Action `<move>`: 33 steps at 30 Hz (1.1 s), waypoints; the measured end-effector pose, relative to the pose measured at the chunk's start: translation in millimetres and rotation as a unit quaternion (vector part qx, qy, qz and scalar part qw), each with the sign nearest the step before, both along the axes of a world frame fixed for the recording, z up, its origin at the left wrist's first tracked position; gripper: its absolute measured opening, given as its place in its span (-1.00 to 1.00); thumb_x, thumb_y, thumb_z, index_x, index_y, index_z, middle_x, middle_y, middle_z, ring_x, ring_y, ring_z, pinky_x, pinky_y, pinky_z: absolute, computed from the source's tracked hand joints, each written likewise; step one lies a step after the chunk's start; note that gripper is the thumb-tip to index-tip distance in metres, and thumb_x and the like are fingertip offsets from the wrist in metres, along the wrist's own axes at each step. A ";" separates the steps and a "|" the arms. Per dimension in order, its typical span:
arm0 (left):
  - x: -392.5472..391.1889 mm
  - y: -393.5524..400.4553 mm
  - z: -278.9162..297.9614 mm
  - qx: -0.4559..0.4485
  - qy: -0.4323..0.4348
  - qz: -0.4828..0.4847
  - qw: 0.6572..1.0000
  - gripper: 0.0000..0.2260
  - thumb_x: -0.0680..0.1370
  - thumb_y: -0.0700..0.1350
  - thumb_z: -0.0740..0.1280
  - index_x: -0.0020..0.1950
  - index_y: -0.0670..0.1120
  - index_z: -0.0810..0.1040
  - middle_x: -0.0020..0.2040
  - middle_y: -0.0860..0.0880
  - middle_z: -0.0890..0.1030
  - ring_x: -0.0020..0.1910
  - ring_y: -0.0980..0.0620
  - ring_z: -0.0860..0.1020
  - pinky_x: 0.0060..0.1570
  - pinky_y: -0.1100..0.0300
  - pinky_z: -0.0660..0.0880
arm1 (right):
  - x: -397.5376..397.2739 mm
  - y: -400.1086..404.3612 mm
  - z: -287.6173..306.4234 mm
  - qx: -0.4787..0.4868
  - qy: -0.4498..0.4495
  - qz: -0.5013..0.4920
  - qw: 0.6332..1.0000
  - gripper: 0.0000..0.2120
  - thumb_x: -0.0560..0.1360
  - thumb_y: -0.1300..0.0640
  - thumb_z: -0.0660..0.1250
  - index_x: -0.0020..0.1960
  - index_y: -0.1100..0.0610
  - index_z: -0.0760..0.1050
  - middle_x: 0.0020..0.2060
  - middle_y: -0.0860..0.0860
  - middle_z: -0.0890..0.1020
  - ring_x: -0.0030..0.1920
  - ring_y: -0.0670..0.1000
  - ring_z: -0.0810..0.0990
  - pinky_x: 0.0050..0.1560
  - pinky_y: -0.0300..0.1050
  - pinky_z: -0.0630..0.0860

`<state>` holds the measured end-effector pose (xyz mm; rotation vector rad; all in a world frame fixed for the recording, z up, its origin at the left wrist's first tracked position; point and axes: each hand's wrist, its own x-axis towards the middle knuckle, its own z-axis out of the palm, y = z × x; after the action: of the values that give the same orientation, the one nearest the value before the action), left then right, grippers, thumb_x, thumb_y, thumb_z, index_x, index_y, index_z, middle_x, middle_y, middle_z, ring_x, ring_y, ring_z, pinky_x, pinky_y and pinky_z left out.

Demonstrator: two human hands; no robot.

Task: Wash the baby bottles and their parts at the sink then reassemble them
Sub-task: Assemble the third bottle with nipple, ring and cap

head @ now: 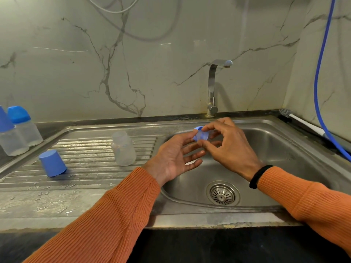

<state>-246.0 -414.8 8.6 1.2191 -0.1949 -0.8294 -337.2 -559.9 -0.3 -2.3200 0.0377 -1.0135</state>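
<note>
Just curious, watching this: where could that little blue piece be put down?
Bare drainboard lies between the blue cap and clear bottle, and in front of both. The basin floor around the drain is free. The far left is crowded by two capped bottles.

A steel sink point(284, 141) sits in the dark worktop point(47, 126). On its ribbed drainboard point(91, 168), left of the basin, stand an open bottle point(123, 149) and a blue cap point(52, 163); two capped bottles point(24, 128) stand further left.

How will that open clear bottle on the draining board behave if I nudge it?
The clear bottle looks empty and thin-walled, so it is probably light and would slide or tip easily. It stands upright on the ridged, wet draining board, so its footing may be uneven and slippery. Once on its side, its round body would likely roll.
</note>
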 end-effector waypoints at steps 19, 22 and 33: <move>1.2 -4.5 1.1 -0.071 -0.099 0.096 0.988 -0.88 0.58 -0.19 0.45 0.06 -0.20 0.57 -0.09 -0.13 0.65 -0.04 -0.03 0.61 0.06 0.13 0.60 | 1.0 -8.8 0.9 0.175 0.013 0.061 0.983 -0.54 0.39 0.02 0.64 0.20 0.00 0.54 0.04 -0.10 0.69 -0.03 -0.12 0.72 -0.01 -0.13 0.70; 1.7 -6.6 -6.9 -0.038 -0.245 0.093 0.964 -0.81 0.59 -0.15 0.45 0.03 -0.28 0.60 -0.18 -0.19 0.66 -0.15 -0.03 0.65 -0.02 0.17 0.64 | 0.3 -8.4 0.0 0.131 0.048 0.048 0.989 -0.37 0.27 -0.19 0.64 0.26 -0.07 0.53 0.08 -0.13 0.66 -0.01 -0.16 0.71 -0.02 -0.19 0.68; -0.6 -15.6 -5.6 -0.024 -0.230 0.198 0.953 -0.88 0.65 -0.17 0.35 -0.06 -0.18 0.57 -0.13 -0.15 0.72 -0.18 -0.01 0.69 -0.02 0.10 0.67 | 5.5 -6.3 -0.6 0.273 0.033 0.120 0.954 -0.55 0.32 0.15 0.68 0.15 0.14 0.62 0.09 0.03 0.72 0.05 0.01 0.75 0.14 -0.01 0.68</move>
<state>-246.6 -430.4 3.0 1.3349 -0.3327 -0.1832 -331.7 -566.2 -0.8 -1.7973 0.0541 -0.6932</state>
